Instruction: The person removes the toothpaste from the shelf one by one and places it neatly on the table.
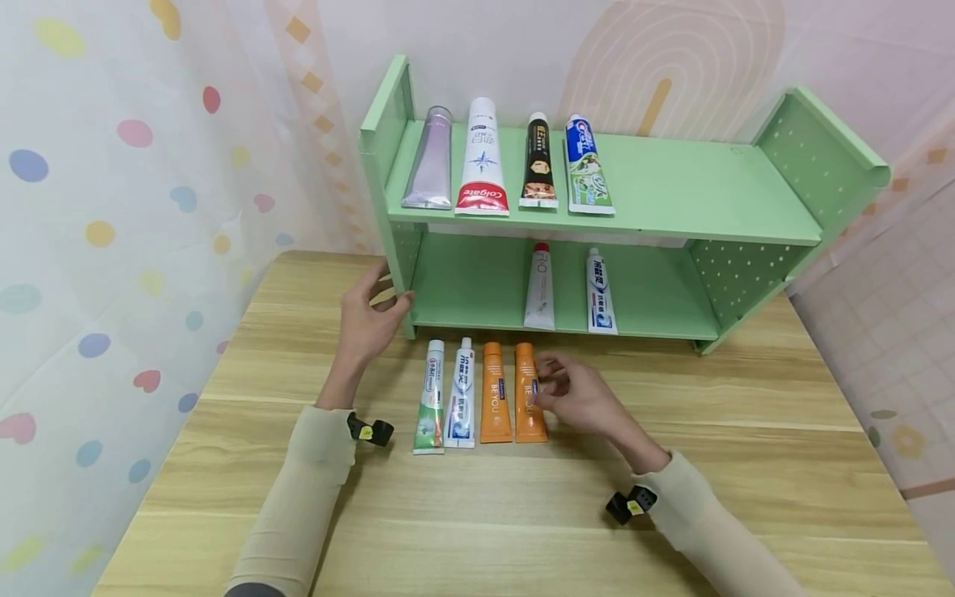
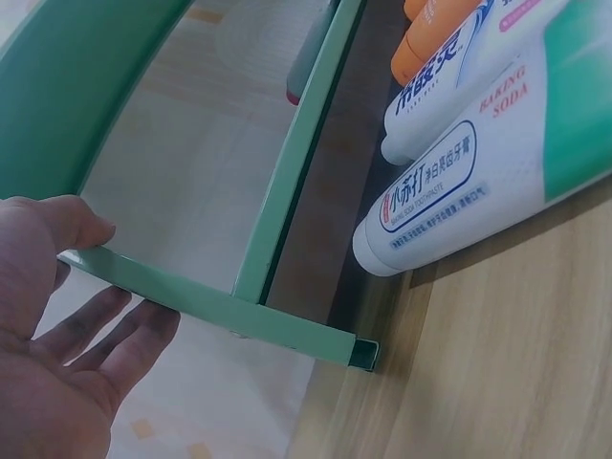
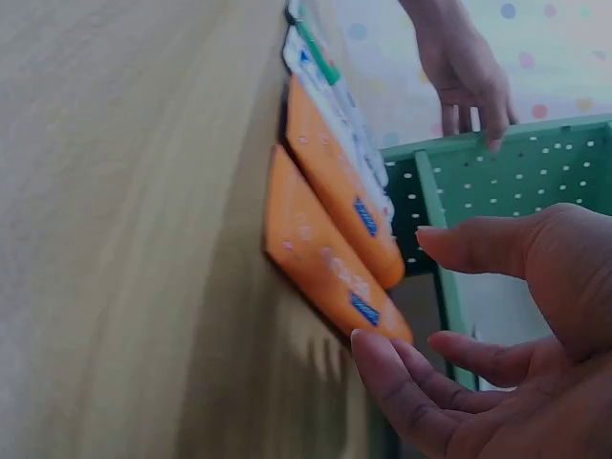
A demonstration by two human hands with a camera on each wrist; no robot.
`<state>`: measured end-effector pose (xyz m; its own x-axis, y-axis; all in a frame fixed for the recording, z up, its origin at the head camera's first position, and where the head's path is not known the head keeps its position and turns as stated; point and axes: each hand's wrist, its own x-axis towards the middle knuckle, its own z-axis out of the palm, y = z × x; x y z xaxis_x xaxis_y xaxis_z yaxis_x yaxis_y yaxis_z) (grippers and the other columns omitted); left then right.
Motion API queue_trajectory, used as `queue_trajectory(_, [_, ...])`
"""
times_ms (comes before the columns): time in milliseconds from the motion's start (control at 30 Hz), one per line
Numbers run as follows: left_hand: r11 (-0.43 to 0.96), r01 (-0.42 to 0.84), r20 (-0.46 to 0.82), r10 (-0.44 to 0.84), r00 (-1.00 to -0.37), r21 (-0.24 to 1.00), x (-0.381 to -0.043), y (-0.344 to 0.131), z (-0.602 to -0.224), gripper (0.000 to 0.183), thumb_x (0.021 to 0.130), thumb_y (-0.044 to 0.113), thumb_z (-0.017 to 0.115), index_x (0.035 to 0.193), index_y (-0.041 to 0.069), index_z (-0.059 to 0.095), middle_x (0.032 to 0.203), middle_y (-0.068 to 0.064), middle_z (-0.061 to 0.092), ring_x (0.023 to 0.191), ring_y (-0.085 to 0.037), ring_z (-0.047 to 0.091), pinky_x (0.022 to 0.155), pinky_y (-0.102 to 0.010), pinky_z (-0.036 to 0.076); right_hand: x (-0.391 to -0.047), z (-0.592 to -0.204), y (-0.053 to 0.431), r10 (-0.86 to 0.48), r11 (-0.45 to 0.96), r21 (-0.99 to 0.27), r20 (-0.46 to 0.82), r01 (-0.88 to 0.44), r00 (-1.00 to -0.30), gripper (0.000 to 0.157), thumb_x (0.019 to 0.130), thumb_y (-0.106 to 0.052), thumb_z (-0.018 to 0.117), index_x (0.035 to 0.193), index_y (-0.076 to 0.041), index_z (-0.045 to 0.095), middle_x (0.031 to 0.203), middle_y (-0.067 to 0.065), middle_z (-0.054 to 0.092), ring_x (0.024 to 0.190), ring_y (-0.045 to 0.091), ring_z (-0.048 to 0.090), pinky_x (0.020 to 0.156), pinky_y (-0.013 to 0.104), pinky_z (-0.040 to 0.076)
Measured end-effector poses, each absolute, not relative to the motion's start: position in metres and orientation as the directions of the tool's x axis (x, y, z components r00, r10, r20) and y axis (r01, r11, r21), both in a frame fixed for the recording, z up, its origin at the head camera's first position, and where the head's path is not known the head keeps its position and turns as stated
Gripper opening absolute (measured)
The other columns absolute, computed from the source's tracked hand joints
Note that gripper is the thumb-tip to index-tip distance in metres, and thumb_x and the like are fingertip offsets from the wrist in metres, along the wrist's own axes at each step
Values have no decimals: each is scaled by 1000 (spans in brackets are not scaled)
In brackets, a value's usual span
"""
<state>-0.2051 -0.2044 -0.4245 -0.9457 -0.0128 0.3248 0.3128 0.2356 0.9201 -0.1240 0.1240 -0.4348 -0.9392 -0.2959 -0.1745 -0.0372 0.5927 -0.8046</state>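
My left hand (image 1: 369, 319) holds the left side panel of the green shelf (image 1: 379, 178), thumb on one face and fingers on the other, as the left wrist view also shows. Beside the right-hand orange tube (image 1: 530, 398), my right hand (image 1: 582, 398) hovers with thumb and fingers apart; in the right wrist view its fingertips (image 3: 371, 346) are right at the tube's cap end. Left of that tube lie a second orange tube (image 1: 496, 398), a white and blue toothpaste tube (image 1: 461, 398) and a white and green toothpaste tube (image 1: 429, 402), all in a row.
On the upper board lie a silvery purple tube (image 1: 430, 162), a Colgate tube (image 1: 482, 162), a black tube (image 1: 538, 166) and a blue-green tube (image 1: 588, 170). The lower board holds a red-capped tube (image 1: 540, 290) and a white-blue tube (image 1: 599, 294). Everything stands on a wooden table (image 1: 477, 522).
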Motion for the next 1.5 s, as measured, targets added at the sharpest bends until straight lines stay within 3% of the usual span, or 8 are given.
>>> queue_trajectory(133, [242,305,318,-13,-948,921,-204,-204,-424,62,94,-5,63,152,4,47,147,-26,52,132,-44,57,107,-52,57,-124,-424,129,-329,541,-837,-125,-79,-936,67,90,-12,78,148,-4,47,134,17,61,110,29,64,94,38,64])
queue_trajectory(333, [239,329,340,-5,-940,914,-204,-206,-425,62,94,-1,66,152,11,49,147,-21,54,132,-41,58,106,-48,59,-125,-406,137,-368,477,-855,16,-204,-929,69,91,-16,78,150,-4,45,141,21,57,120,40,62,103,52,60])
queue_trajectory(467, [230,350,359,5,-933,908,-205,-206,-426,62,94,0,66,152,12,49,146,-22,54,131,-44,58,105,-48,59,-125,-394,141,-378,425,-861,109,-277,-919,71,90,-13,80,151,-5,44,146,20,54,125,41,60,109,55,56])
queue_trajectory(633, [232,355,363,8,-932,905,-204,-206,-425,62,95,0,65,152,16,50,147,-25,53,131,-46,57,104,-43,60,-123,-376,144,-365,394,-848,209,-354,-907,77,87,-10,82,153,-11,42,151,13,51,132,36,57,112,52,55])
queue_trajectory(800, [237,359,366,13,-930,903,-204,-207,-426,62,95,-1,64,153,9,47,147,-25,53,131,-46,57,104,-43,60,-121,-358,147,-358,393,-814,293,-428,-886,84,86,-9,83,156,-17,38,154,6,50,137,29,53,113,47,55])
queue_trajectory(933, [238,360,367,13,-930,902,-204,-207,-425,61,95,0,65,153,7,47,147,-24,53,132,-46,57,104,-44,60,-121,-347,152,-355,350,-806,357,-477,-864,88,84,-2,82,157,-22,37,156,3,48,137,25,53,115,36,53])
queue_trajectory(1233, [257,360,369,12,-929,897,-204,-206,-424,61,95,0,66,153,8,47,146,-23,54,131,-44,58,103,-48,60,-126,-318,167,-326,270,-767,496,-582,-805,94,80,13,79,158,-12,35,159,12,44,141,29,49,118,27,50])
queue_trajectory(1500, [267,346,357,8,-934,899,-202,-205,-421,63,95,-2,65,155,6,44,148,-25,52,132,-47,56,104,-54,58,-131,-290,180,-267,194,-760,568,-621,-778,88,82,10,77,158,-5,35,158,20,44,140,24,51,114,22,51])
